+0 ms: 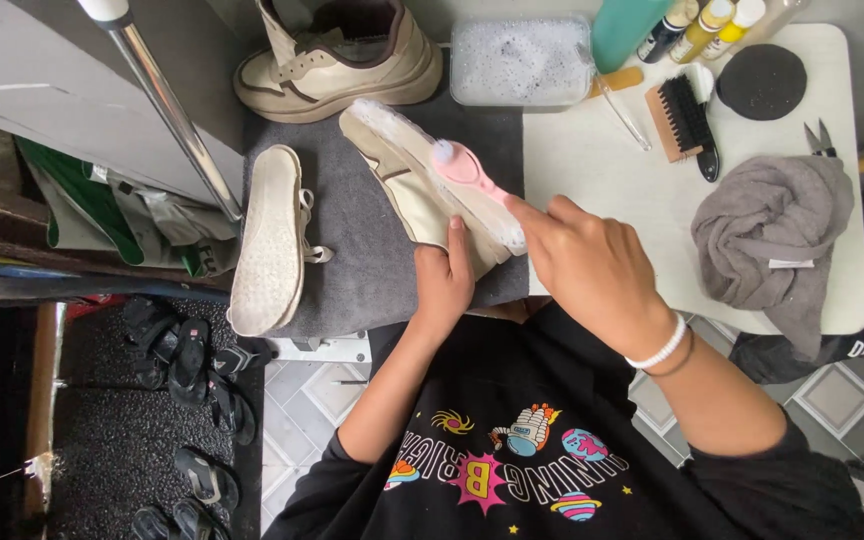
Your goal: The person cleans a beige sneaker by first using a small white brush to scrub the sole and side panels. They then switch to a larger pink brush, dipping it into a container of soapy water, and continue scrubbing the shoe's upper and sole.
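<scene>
While my left hand (444,280) clamps the cream shoe (414,180) tilted on its side on the grey mat (352,250), my right hand (592,265) grips a pink brush (472,175) pressed against its soapy sole. A soapy water tub (520,60) stands near.

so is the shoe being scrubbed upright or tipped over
Tipped on its side: the cream shoe shows its foamy sole edge, left hand steadying it, right hand working the pink brush.

Teal bottle (628,28) and small yellow-capped bottles (704,28) at table's far edge
</scene>
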